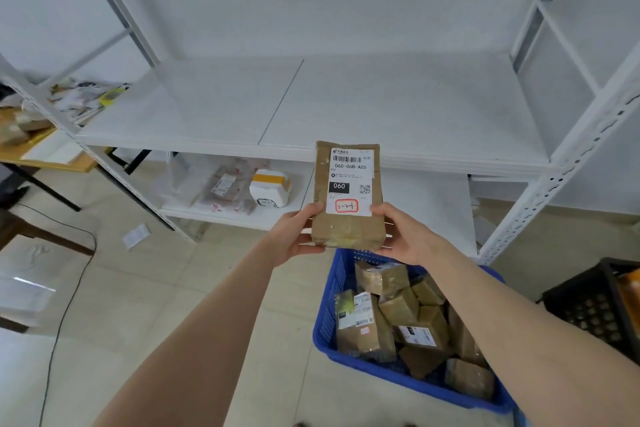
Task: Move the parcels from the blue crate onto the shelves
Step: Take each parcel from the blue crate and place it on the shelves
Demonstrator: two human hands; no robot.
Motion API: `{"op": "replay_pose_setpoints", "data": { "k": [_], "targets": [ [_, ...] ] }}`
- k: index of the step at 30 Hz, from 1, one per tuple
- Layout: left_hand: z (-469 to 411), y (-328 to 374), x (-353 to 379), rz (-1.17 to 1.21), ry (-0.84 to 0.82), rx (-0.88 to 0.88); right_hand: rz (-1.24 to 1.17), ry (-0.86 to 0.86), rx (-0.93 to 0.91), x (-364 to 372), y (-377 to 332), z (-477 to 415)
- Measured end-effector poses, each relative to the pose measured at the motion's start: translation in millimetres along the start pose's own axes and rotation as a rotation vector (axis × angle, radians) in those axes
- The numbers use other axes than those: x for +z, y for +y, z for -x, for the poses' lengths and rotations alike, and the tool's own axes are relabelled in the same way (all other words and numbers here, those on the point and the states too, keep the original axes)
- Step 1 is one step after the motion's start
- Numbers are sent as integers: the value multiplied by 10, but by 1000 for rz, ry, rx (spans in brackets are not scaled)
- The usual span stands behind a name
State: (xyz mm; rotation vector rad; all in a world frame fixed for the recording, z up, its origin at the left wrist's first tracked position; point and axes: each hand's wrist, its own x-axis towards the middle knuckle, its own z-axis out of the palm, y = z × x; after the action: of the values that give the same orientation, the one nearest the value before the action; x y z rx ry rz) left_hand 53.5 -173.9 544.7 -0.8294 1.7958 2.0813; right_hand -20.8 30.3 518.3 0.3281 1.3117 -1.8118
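Head view of parcel (pixel 346 194) clamped between left hand (pixel 294 236) and right hand (pixel 403 236) above blue crate (pixel 325 305); gripped low, liable to tip out.

Brown taped parcel (pixel 347 194) held upright above blue crate (pixel 332 291) of parcels, white shelf (pixel 398 107) behind

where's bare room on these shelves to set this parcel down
The upper shelf is bare from the left post to the right post. The lower shelf is crowded at its left with a white box and packets; its right part beside the held parcel is bare. The blue crate is full.
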Motion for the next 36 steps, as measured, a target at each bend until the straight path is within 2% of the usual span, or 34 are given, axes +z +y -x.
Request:
{"op": "replay_pose_setpoints", "data": {
  "k": [17, 25, 36],
  "targets": [
    [111, 512, -2088, -72, -64, 63, 69, 8, -122, 2012, 302, -550],
    [-228, 922, -2982, -45, 1, 122, 147, -10, -126, 2914, 4, -1245],
    [-1098, 1848, -4224, -96, 67, 129, 106, -64, -128, 4096, -616, -2503]
  ]
}}
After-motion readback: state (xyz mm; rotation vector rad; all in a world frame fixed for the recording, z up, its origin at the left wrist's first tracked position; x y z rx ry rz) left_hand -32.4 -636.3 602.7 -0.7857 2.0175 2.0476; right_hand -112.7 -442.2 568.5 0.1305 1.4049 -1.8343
